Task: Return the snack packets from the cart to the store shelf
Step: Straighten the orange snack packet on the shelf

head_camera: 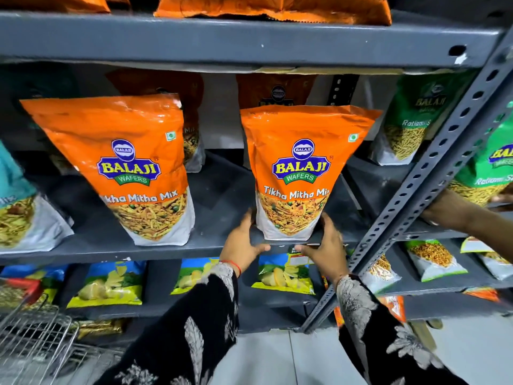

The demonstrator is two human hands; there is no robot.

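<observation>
An orange Tikha Mitha Mix snack packet stands upright at the front of the grey middle shelf. My left hand cups its lower left corner and my right hand cups its lower right corner, thumbs hooked under the shelf lip. A second identical orange packet stands to the left on the same shelf, tilted slightly. More orange packets stand behind in the dark. The wire cart shows at the lower left.
Green Ratlami packets stand at the right beside a perforated grey upright. Another person's arm reaches onto the right-hand rack. Blue-yellow chip bags fill the shelf below. A teal packet sits at far left.
</observation>
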